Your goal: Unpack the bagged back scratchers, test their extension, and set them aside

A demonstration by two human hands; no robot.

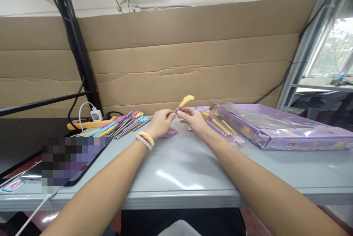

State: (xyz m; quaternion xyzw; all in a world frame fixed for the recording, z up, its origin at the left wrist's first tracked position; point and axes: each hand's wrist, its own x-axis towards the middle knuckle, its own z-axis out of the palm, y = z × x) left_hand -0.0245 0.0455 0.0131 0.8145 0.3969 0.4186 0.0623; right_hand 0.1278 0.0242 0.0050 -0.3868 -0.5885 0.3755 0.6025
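Between my hands, a back scratcher [186, 100] with a yellow claw-like head and a thin metal rod points up and to the right. My left hand [163, 120], bracelets at its wrist, pinches the rod. The thumb and fingers of my right hand [192, 117] close on the rod just below the yellow part. Beneath my left hand lies a small pink packet [170, 131]. Left of it is a pile of metal-rod back scratchers [129, 125] with pink, blue and yellow parts. Beside my right hand, yellow and purple back scratchers [222, 125] lie in clear plastic.
A purple box [292, 143] with clear film stands on the right of the grey table [176, 177]. At left lie a phone or tablet [91, 158], a white cable and a white charger [96, 114]. Cardboard [193, 59] walls off the back; a black post [75, 41] rises at left.
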